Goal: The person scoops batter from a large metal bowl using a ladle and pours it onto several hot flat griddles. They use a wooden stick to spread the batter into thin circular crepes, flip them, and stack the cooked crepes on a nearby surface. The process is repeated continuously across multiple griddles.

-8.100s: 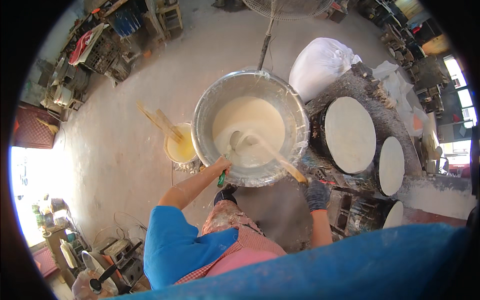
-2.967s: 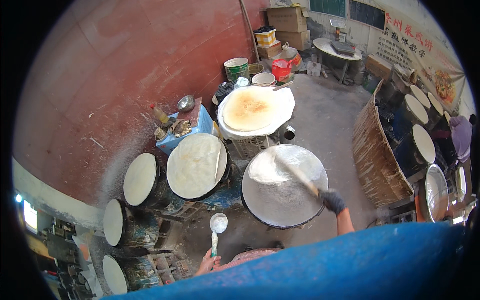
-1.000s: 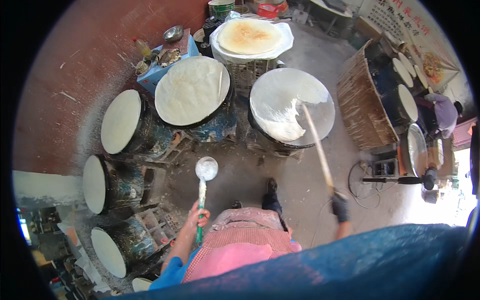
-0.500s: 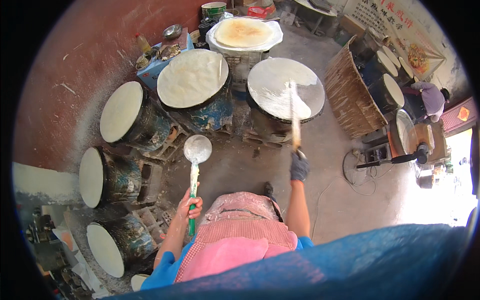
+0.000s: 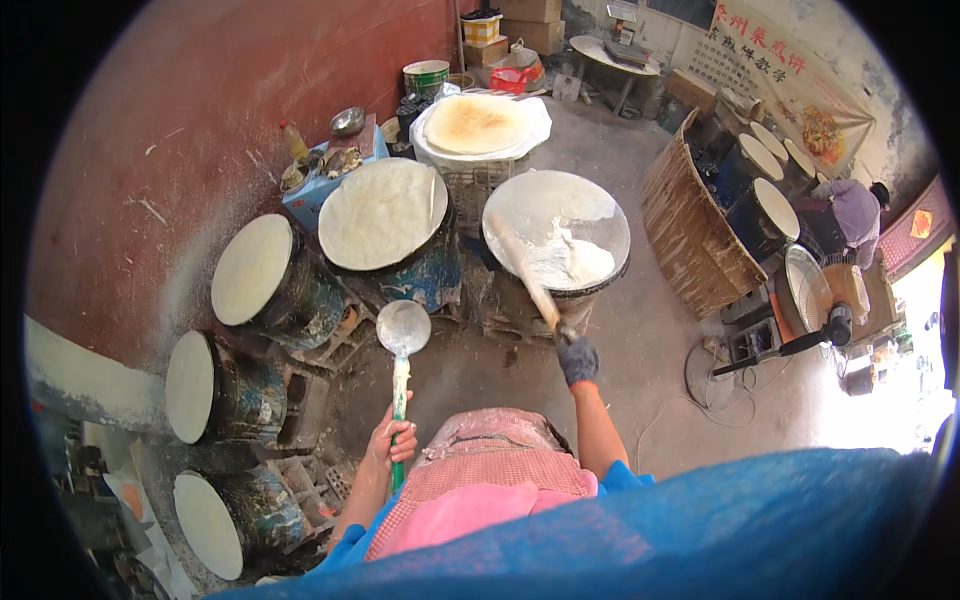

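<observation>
My right hand (image 5: 577, 360), in a dark glove, is closed round the handle of a long wooden batter spreader (image 5: 527, 268). Its far end lies across the left side of a round griddle (image 5: 607, 222) ahead of me. White batter is smeared thinly there, with a thick mound (image 5: 588, 262) near the front right edge. Bare and dusted white, my left hand (image 5: 391, 440) grips the green handle of a ladle (image 5: 404, 328). The ladle's batter-streaked bowl points forward, above the floor and apart from any griddle.
Left of me, several drum stoves carry pale batter rounds, including a large thin sheet (image 5: 382, 215). Browned pancakes (image 5: 480, 124) lie on a white-covered stand behind. A curved rusty panel (image 5: 695, 220) stands right, near a fan (image 5: 815, 300) with trailing cable. Another person (image 5: 855, 215) bends beyond.
The spreader has swung from the griddle's right-middle to its left side, and the batter mound shows at front right. The ladle stays in my left hand. The whole view has tilted upward.
</observation>
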Demonstrator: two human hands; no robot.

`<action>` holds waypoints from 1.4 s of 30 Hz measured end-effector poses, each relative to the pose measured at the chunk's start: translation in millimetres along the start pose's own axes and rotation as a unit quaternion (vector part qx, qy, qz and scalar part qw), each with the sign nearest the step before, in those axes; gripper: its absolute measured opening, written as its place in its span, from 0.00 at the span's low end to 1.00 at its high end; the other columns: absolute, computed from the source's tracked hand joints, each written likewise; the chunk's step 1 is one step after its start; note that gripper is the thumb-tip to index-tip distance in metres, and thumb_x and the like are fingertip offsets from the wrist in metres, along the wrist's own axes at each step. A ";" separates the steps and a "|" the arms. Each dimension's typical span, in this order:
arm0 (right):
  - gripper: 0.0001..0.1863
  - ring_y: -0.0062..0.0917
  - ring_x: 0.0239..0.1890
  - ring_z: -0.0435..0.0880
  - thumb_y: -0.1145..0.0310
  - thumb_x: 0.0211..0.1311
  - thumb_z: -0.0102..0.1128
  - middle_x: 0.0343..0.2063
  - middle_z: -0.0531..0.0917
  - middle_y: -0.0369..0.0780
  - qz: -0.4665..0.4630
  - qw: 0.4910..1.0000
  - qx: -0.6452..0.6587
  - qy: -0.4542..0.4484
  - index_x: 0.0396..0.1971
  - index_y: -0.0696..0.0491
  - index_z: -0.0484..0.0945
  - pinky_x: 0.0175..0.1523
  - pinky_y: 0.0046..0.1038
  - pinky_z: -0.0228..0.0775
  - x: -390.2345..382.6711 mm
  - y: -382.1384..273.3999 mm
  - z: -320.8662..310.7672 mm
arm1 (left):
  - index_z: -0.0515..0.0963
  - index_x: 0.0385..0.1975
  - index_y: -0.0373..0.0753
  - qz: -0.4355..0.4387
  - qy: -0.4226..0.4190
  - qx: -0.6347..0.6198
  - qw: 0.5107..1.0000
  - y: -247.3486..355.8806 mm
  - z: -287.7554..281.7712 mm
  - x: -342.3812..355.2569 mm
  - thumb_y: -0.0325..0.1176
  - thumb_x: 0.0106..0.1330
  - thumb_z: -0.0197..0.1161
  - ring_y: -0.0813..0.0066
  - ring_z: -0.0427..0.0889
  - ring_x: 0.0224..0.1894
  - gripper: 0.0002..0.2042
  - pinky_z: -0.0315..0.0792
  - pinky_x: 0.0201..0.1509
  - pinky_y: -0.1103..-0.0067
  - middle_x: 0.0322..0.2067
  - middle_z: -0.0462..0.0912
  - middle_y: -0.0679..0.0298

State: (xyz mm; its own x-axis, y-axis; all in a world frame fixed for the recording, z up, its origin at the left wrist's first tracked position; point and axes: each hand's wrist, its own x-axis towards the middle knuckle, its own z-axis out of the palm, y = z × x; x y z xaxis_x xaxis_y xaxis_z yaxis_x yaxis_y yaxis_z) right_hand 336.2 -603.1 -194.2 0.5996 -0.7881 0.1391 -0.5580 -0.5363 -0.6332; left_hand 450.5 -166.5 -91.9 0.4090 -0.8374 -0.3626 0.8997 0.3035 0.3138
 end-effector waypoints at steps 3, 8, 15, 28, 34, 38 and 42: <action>0.19 0.44 0.29 0.80 0.52 0.57 0.52 0.26 0.80 0.50 0.104 0.992 -0.049 -0.047 0.33 0.53 0.80 0.32 0.37 0.69 12.2 -3.0 -8.1 | 0.54 0.64 0.59 -0.013 0.004 0.031 0.999 -2.5 1.1 10.0 0.23 0.63 0.47 0.84 0.57 0.08 0.29 0.56 0.07 0.86 0.14 0.60 0.68; 0.18 0.48 0.30 0.79 0.52 0.56 0.51 0.25 0.79 0.51 0.096 0.995 -0.004 0.008 0.29 0.52 0.81 0.31 0.41 0.69 13.7 0.3 -34.9 | 0.55 0.64 0.59 -0.035 0.074 0.029 0.996 -7.9 3.9 30.1 0.24 0.64 0.45 0.85 0.56 0.08 0.29 0.55 0.07 0.86 0.13 0.59 0.69; 0.17 0.47 0.29 0.80 0.51 0.58 0.51 0.25 0.79 0.52 0.148 0.985 -0.074 -0.047 0.30 0.50 0.81 0.32 0.39 0.71 40.5 37.2 -32.6 | 0.55 0.63 0.60 -0.062 -0.024 0.033 0.997 -9.9 16.3 56.3 0.23 0.64 0.45 0.85 0.56 0.09 0.29 0.55 0.07 0.86 0.13 0.58 0.70; 0.19 0.39 0.27 0.80 0.51 0.58 0.52 0.27 0.81 0.48 0.061 0.996 0.033 0.061 0.39 0.50 0.80 0.31 0.38 0.70 148.8 70.4 -53.2 | 0.55 0.62 0.64 -0.089 0.170 0.009 0.981 -41.1 42.8 107.6 0.22 0.64 0.45 0.85 0.55 0.09 0.30 0.54 0.07 0.87 0.14 0.57 0.70; 0.15 0.15 0.10 0.65 0.59 0.51 0.65 0.14 0.74 0.33 0.282 0.905 0.319 0.001 0.35 0.52 0.82 0.15 0.22 0.60 203.7 76.0 -17.4 | 0.55 0.63 0.62 -0.055 0.098 0.074 0.991 -38.8 51.4 101.4 0.22 0.64 0.44 0.85 0.55 0.09 0.29 0.54 0.08 0.86 0.13 0.56 0.70; 0.15 0.22 0.16 0.74 0.59 0.50 0.65 0.18 0.79 0.36 0.071 0.960 0.266 -0.059 0.33 0.53 0.83 0.19 0.26 0.66 148.8 40.8 -13.6 | 0.55 0.62 0.62 -0.096 0.135 -0.011 0.986 -25.6 41.0 104.0 0.22 0.64 0.43 0.85 0.55 0.08 0.29 0.54 0.07 0.86 0.13 0.57 0.70; 0.11 0.17 0.09 0.66 0.60 0.52 0.62 0.13 0.73 0.32 0.257 0.879 0.394 -0.073 0.32 0.50 0.82 0.13 0.22 0.54 125.8 29.9 -34.7 | 0.58 0.61 0.61 -0.056 0.088 0.034 0.994 -10.0 36.2 83.1 0.23 0.66 0.43 0.85 0.55 0.08 0.26 0.54 0.06 0.87 0.12 0.56 0.70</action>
State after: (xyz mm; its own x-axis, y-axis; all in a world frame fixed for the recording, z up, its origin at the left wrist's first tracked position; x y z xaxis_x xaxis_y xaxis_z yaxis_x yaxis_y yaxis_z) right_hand 375.1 -728.8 -169.3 0.4827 -0.7876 -0.3829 -0.2410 0.3009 -0.9227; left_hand 470.0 -255.5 -93.4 0.3333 -0.7698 -0.5444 0.9309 0.1771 0.3195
